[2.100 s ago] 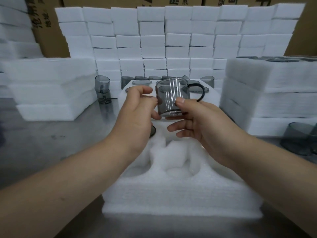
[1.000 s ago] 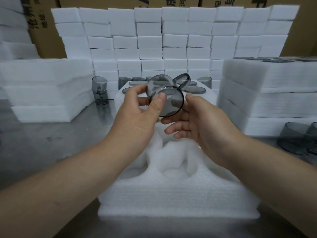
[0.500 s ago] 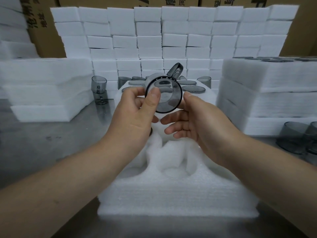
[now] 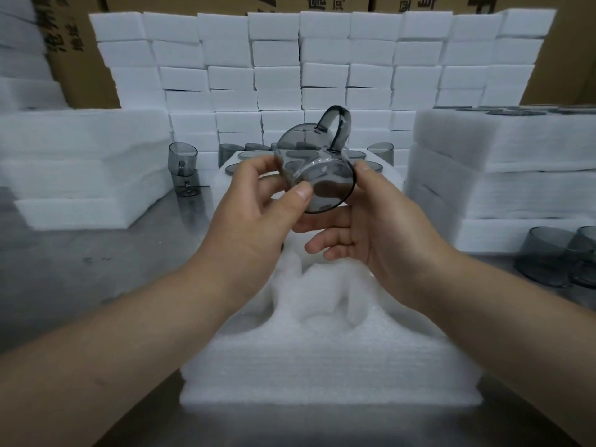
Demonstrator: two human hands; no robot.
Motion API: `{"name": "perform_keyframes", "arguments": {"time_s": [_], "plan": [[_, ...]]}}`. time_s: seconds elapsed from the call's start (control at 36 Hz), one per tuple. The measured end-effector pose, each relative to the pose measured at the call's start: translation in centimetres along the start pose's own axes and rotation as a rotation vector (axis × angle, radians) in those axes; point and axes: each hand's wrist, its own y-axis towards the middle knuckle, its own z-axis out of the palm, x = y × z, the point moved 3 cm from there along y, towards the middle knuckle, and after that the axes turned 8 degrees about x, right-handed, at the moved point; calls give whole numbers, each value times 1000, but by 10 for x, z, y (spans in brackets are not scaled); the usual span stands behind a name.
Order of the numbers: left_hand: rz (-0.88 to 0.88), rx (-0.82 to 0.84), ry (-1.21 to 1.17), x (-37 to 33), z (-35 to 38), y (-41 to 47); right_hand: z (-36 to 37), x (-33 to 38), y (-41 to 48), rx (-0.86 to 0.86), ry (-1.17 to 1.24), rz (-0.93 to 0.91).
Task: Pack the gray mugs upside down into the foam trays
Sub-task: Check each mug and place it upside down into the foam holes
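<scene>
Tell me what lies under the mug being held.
A foam tray with empty pockets lies below the mug; the left hand and right hand cover the tray's middle.

A metal table [image 4: 80, 269] carries stacked foam trays [image 4: 322, 366], foam blocks [image 4: 277, 75] and gray mugs [image 4: 545, 256].

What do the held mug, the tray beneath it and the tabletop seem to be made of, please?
The gray mug looks like smoky transparent glass or plastic: foam shows through it, its wall glints. The tray looks like white layered foam, matte, fuzzy at cut edges. The tabletop seems brushed metal: dull gray with soft reflections.
</scene>
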Motion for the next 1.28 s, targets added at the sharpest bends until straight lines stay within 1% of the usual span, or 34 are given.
{"name": "perform_keyframes", "arguments": {"time_s": [0.39, 0.58, 0.83, 0.97, 1.06, 1.17, 1.28], "plan": [[-15, 164, 184, -5, 7, 1, 1, 1, -1, 50, -13, -15], [-70, 173, 229, -1, 7, 0, 2, 1, -2, 68, -24, -33], [-86, 176, 236, 1, 9, -1, 1, -1, -1, 81, -16, -74], [-77, 152, 289, 4, 7, 1, -2, -1, -1, 43, 4, -108], [-87, 131, 270, 5, 5, 4, -2, -1, -1, 16, 23, -124], [-87, 44, 232, 7, 2, 5, -2, 0, -1, -14, 29, -128], [-70, -52, 219, 8, -1, 3, -4, -1, 0, -92, 29, -103]]}}
